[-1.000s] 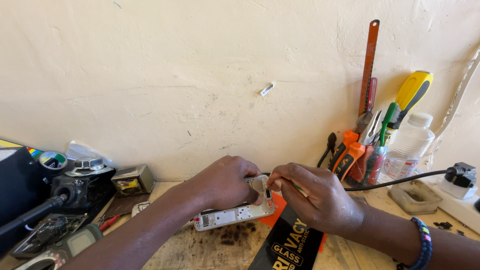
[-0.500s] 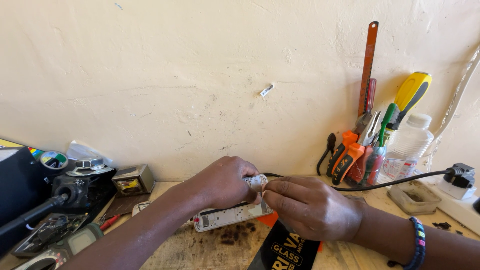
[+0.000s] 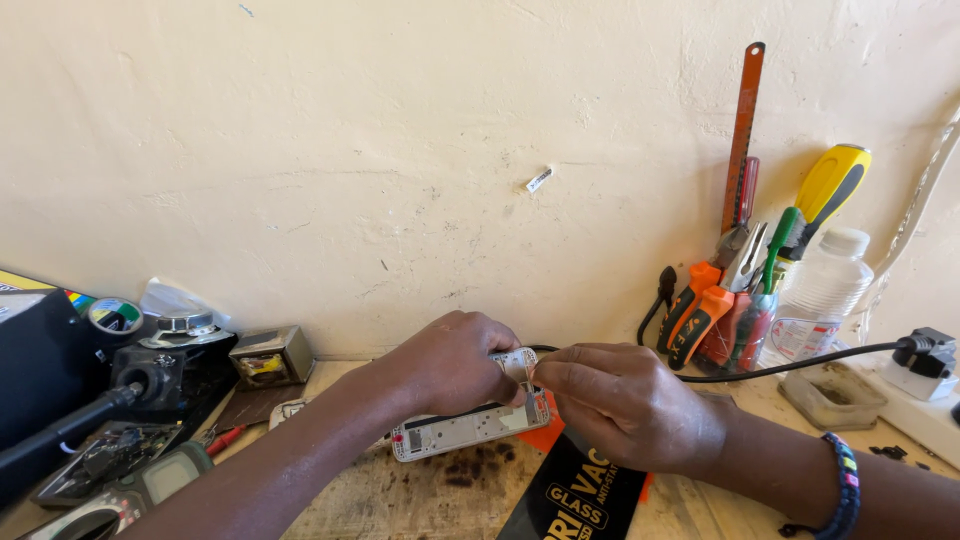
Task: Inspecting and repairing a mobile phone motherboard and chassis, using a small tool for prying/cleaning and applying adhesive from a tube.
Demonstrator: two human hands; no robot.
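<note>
Left hand (image 3: 455,362) wraps over the upper end of a bare phone frame (image 3: 468,428), fingers curled shut on it; the frame is a white, stripped mid-frame lying long side left to right, low over the wooden table (image 3: 420,500), can't tell if it touches. Right hand (image 3: 630,400) meets it from the right, thumb and forefinger pinched narrow on a small pale part (image 3: 517,366) at the frame's top right corner. Both hands touch at that corner. A black and orange flat package (image 3: 575,490) lies on the table just under the right hand. A black cable (image 3: 800,364) runs behind the right hand to a plug (image 3: 925,352) at the far right. Against the wall: orange-handled pliers (image 3: 700,310), a yellow-handled screwdriver (image 3: 832,185), a hacksaw blade (image 3: 742,130), a clear plastic bottle (image 3: 822,295). At left, a multimeter (image 3: 110,500) near the table edge, a small transformer (image 3: 270,357) behind it
</note>
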